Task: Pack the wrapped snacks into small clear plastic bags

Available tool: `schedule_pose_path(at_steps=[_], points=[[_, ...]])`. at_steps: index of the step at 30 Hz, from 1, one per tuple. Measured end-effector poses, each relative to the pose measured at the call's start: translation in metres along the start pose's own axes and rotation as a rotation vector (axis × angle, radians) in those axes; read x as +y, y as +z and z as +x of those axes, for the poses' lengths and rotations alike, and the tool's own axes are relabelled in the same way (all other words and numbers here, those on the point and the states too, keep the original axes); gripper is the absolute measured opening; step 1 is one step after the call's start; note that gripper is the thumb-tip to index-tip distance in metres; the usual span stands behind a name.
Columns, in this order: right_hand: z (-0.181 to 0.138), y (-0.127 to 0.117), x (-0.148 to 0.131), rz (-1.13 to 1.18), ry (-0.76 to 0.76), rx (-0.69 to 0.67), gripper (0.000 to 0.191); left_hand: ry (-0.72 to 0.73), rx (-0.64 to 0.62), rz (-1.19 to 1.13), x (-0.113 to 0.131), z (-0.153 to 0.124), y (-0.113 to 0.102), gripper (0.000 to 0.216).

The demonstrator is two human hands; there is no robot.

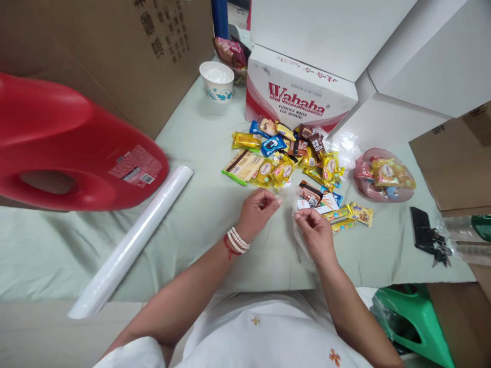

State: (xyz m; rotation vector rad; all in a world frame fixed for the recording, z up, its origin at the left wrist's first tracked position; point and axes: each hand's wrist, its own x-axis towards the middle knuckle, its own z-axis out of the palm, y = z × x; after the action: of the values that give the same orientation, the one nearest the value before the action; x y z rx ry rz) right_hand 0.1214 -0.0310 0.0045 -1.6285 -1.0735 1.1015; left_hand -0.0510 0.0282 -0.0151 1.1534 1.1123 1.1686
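Note:
A thin clear plastic bag (pixel 301 237) hangs from my right hand (pixel 315 232), pinched between thumb and fingers. My left hand (pixel 258 212), with white beads and a red cord at the wrist, is closed in a pinch to the left of it. The bag's faint upper edge seems to reach those left fingertips. Just beyond my hands lies a loose pile of wrapped snacks (pixel 282 171) in yellow, blue and brown packets. Beside my right hand are small yellow packets (pixel 337 214) and a brown-and-white wrapper (pixel 311 193).
A pink translucent bowl (pixel 362 186) of snacks stands right, by crumpled clear plastic (pixel 343 145). Behind are a Wahaha carton (pixel 299 97) and a paper cup (pixel 217 84). Left are a red jug (pixel 88 153) and a plastic film roll (pixel 134 240). Keys (pixel 441 250) lie at right.

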Motion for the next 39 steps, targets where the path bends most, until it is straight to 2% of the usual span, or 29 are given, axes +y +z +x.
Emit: schedule_pose_path(at_steps=[2,5,10,15,19,22,25,30,32,34,35,39], points=[[-0.001,0.002,-0.001,-0.033,-0.018,-0.004,0.031,-0.053,-0.162,0.009,0.0,-0.004,0.004,0.026],[-0.003,0.006,-0.004,-0.06,-0.04,-0.036,0.031,-0.12,-0.248,-0.072,-0.004,-0.006,0.008,0.029],[-0.003,0.003,-0.011,0.143,0.058,-0.052,0.034,-0.217,-0.269,-0.223,-0.004,-0.003,0.006,0.033],[-0.005,-0.02,-0.015,0.311,0.163,0.02,0.038,-0.377,-0.264,-0.439,-0.001,-0.001,0.003,0.033],[-0.01,-0.046,0.0,0.364,0.272,0.103,0.044,-0.482,-0.227,-0.626,0.0,0.002,0.0,0.033],[-0.017,-0.061,0.016,0.29,0.3,0.071,0.046,-0.477,-0.206,-0.645,0.0,0.003,-0.001,0.03],[-0.024,-0.07,0.024,0.041,0.194,-0.02,0.043,-0.459,-0.239,-0.614,0.0,0.001,0.0,0.03],[-0.015,-0.072,0.008,-0.543,-0.382,-0.06,0.057,-0.439,-0.294,-0.556,-0.004,-0.002,0.003,0.033],[-0.007,-0.065,0.0,-0.603,-0.523,-0.059,0.045,-0.419,-0.3,-0.542,-0.005,-0.003,0.004,0.034],[0.002,-0.054,-0.006,-0.505,-0.545,-0.023,0.025,-0.386,-0.296,-0.525,-0.006,-0.003,0.006,0.035],[0.006,-0.048,-0.008,-0.422,-0.506,0.006,0.021,-0.371,-0.294,-0.518,-0.006,-0.003,0.006,0.037],[0.018,-0.029,-0.008,-0.084,-0.186,0.051,0.03,-0.357,-0.288,-0.481,-0.008,-0.003,0.008,0.039]])
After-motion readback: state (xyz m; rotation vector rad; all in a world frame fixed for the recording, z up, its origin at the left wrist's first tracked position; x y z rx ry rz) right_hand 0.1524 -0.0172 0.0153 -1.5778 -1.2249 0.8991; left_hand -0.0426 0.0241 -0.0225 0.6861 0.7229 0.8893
